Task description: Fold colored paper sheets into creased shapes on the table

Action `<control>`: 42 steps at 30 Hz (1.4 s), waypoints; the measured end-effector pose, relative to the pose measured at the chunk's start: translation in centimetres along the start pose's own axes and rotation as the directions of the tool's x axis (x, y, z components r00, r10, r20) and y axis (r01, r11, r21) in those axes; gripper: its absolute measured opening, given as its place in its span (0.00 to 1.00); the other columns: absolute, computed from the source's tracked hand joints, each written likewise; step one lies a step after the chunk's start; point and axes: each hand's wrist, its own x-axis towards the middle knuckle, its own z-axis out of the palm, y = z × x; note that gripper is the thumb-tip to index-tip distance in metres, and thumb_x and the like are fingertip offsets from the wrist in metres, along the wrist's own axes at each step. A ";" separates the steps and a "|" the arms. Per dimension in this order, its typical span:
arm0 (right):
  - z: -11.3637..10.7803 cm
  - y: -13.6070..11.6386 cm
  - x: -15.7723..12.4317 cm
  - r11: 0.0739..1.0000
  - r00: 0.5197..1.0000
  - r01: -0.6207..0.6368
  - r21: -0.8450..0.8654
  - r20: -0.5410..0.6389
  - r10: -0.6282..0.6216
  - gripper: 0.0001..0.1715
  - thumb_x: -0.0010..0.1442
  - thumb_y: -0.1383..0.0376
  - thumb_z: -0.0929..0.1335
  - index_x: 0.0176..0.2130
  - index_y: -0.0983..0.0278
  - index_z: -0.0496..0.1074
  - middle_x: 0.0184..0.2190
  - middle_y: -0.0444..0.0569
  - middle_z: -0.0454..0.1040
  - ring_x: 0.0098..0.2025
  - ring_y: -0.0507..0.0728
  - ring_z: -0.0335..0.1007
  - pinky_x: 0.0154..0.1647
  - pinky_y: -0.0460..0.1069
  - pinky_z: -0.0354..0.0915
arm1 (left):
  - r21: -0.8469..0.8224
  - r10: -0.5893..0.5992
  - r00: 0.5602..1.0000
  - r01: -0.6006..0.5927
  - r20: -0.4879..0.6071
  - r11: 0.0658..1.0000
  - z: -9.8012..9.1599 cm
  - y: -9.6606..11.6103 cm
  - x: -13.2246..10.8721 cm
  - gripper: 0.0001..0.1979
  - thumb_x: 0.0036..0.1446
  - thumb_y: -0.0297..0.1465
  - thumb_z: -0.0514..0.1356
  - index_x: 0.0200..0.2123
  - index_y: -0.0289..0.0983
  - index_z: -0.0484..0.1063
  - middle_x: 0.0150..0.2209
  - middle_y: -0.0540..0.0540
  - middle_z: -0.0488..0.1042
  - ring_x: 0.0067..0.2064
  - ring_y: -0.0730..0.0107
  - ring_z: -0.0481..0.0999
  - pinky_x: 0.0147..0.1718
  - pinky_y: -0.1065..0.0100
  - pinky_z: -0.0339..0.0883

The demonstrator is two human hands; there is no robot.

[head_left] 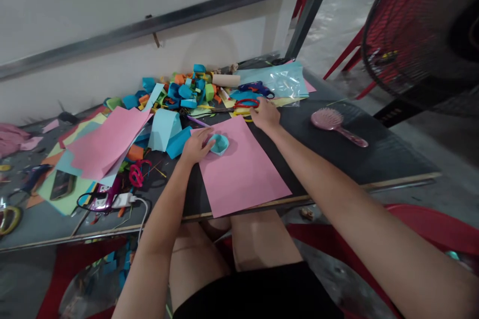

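My left hand rests with fingers stretched out on a large pink paper sheet. Its thumb is beside a small teal paper ring, folded with several sides, that sits on the sheet. Past the sheet's far edge, my right hand has its fingers closed at the red handle of a pair of scissors; the fingertips are partly hidden. A yellow handle loop lies just below. Close to my left hand are a purple pen and a curled light-blue paper piece.
Folded colored paper pieces are heaped by the wall. Stacked paper sheets, a phone and pink-handled scissors lie left. Rightward are a pink hairbrush, a blue glue gun, a cardboard tube and a fan.
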 end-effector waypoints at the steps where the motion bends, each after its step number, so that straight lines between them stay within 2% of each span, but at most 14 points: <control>1: 0.0 0.0 0.1 1.000 0.999 0.017 -0.024 0.035 -0.016 0.23 0.62 0.59 0.64 0.55 0.66 0.68 0.52 0.62 0.72 0.55 0.70 0.65 0.52 0.63 0.64 | 0.002 -0.007 1.000 0.007 0.003 1.000 0.0 0.0 0.1 0.23 0.66 0.43 0.51 0.57 0.35 0.68 0.58 0.39 0.73 0.61 0.58 0.70 0.60 0.54 0.64; 3: 0.1 0.1 0.1 0.998 0.995 0.066 -0.025 0.074 -0.064 0.23 0.63 0.56 0.64 0.52 0.66 0.70 0.50 0.61 0.74 0.55 0.70 0.65 0.52 0.63 0.65 | 0.001 -0.024 1.000 0.024 0.010 1.000 0.0 0.1 0.2 0.23 0.67 0.43 0.50 0.57 0.36 0.68 0.57 0.39 0.73 0.60 0.58 0.71 0.60 0.54 0.65; 6: 0.3 0.6 0.4 0.993 0.993 0.110 0.052 0.041 -0.113 0.22 0.65 0.58 0.60 0.53 0.66 0.70 0.47 0.59 0.76 0.54 0.67 0.67 0.54 0.61 0.64 | -0.007 -0.034 0.999 0.034 0.012 0.999 -0.1 0.2 0.3 0.22 0.67 0.42 0.50 0.57 0.36 0.68 0.57 0.39 0.74 0.60 0.58 0.71 0.60 0.54 0.65; 9: 0.6 1.0 0.8 0.985 0.985 0.168 0.028 0.038 -0.169 0.23 0.66 0.60 0.59 0.55 0.66 0.70 0.56 0.59 0.72 0.60 0.66 0.62 0.60 0.62 0.58 | -0.005 -0.027 0.999 0.027 0.018 1.000 -0.1 0.2 0.3 0.22 0.67 0.43 0.50 0.56 0.36 0.69 0.56 0.39 0.74 0.60 0.58 0.71 0.60 0.54 0.65; 12: 0.8 0.9 1.0 0.980 0.971 0.191 -0.052 0.157 -0.181 0.23 0.67 0.57 0.59 0.55 0.62 0.72 0.64 0.56 0.65 0.65 0.69 0.54 0.62 0.67 0.52 | -0.002 -0.036 0.999 0.036 0.021 0.999 -0.1 0.0 0.4 0.22 0.68 0.43 0.49 0.55 0.36 0.69 0.56 0.39 0.74 0.59 0.57 0.71 0.59 0.54 0.65; 14: 0.8 0.6 0.8 0.981 0.967 0.181 -0.076 0.196 -0.164 0.25 0.68 0.55 0.58 0.55 0.60 0.73 0.63 0.54 0.65 0.65 0.69 0.54 0.62 0.68 0.51 | -0.004 -0.040 0.999 0.040 0.024 0.999 -0.1 0.0 0.4 0.22 0.68 0.43 0.50 0.55 0.36 0.69 0.55 0.39 0.74 0.59 0.57 0.71 0.59 0.54 0.65; 18: 0.3 0.2 0.3 0.976 0.972 0.189 -0.109 0.164 -0.169 0.24 0.67 0.53 0.60 0.53 0.60 0.75 0.59 0.55 0.70 0.61 0.69 0.58 0.59 0.65 0.53 | -0.026 -0.034 0.999 0.034 0.029 0.999 -0.2 -0.2 0.5 0.20 0.68 0.41 0.50 0.54 0.37 0.70 0.54 0.40 0.75 0.58 0.59 0.72 0.58 0.55 0.66; 21: -0.1 0.2 0.0 0.977 0.982 0.168 -0.129 0.114 -0.153 0.22 0.66 0.55 0.61 0.49 0.64 0.76 0.52 0.59 0.74 0.56 0.67 0.62 0.57 0.63 0.54 | -0.028 -0.027 0.999 0.028 0.028 0.999 -0.3 -0.3 0.6 0.20 0.68 0.41 0.49 0.53 0.37 0.71 0.54 0.40 0.75 0.57 0.60 0.73 0.58 0.55 0.66; 24: -0.2 0.2 -0.1 0.980 0.985 0.162 -0.119 0.076 -0.154 0.21 0.66 0.58 0.62 0.51 0.66 0.74 0.48 0.60 0.76 0.56 0.68 0.63 0.56 0.62 0.54 | -0.030 -0.017 0.999 0.018 0.028 0.999 -0.3 -0.5 0.8 0.21 0.68 0.42 0.48 0.51 0.36 0.72 0.54 0.40 0.76 0.57 0.60 0.73 0.58 0.55 0.66; 27: -0.1 0.3 0.0 0.983 0.989 0.148 -0.106 0.028 -0.146 0.23 0.66 0.62 0.61 0.56 0.68 0.70 0.51 0.63 0.74 0.60 0.69 0.60 0.57 0.62 0.54 | -0.041 -0.010 1.000 0.011 0.028 0.999 -0.4 -0.6 0.9 0.22 0.69 0.43 0.46 0.50 0.36 0.74 0.52 0.40 0.77 0.56 0.60 0.74 0.58 0.55 0.66; 31: -0.3 0.6 0.6 0.993 0.999 0.044 -0.110 0.033 -0.041 0.30 0.64 0.61 0.65 0.61 0.73 0.64 0.54 0.69 0.71 0.61 0.71 0.59 0.58 0.63 0.54 | -0.052 -0.017 1.000 0.017 0.016 0.998 -0.4 -0.6 1.0 0.24 0.69 0.44 0.45 0.47 0.36 0.75 0.48 0.40 0.79 0.54 0.60 0.75 0.57 0.55 0.67; 35: -0.7 1.0 1.3 0.994 1.000 -0.001 -0.109 0.018 0.003 0.22 0.62 0.64 0.65 0.54 0.69 0.72 0.48 0.66 0.75 0.55 0.70 0.65 0.56 0.63 0.55 | -0.051 -0.024 0.999 0.026 0.027 0.998 -0.5 -0.5 1.1 0.25 0.70 0.44 0.44 0.47 0.37 0.76 0.48 0.40 0.79 0.54 0.60 0.75 0.56 0.54 0.68; 38: -0.8 1.4 2.0 1.000 0.999 0.002 0.002 -0.049 -0.002 0.17 0.63 0.66 0.62 0.45 0.67 0.77 0.41 0.60 0.78 0.50 0.68 0.70 0.55 0.62 0.58 | -0.050 -0.028 0.999 0.030 0.031 0.998 -0.5 -0.4 1.0 0.26 0.70 0.45 0.43 0.47 0.37 0.76 0.48 0.40 0.79 0.54 0.60 0.75 0.57 0.55 0.68; 42: -0.4 1.9 3.0 0.952 0.973 -0.003 0.305 -0.217 0.073 0.17 0.63 0.63 0.62 0.43 0.68 0.76 0.39 0.57 0.78 0.41 0.62 0.74 0.46 0.56 0.66 | -0.043 -0.052 0.998 0.053 0.030 0.998 -0.5 -0.4 1.0 0.27 0.69 0.46 0.43 0.46 0.37 0.76 0.48 0.40 0.79 0.54 0.59 0.76 0.56 0.54 0.68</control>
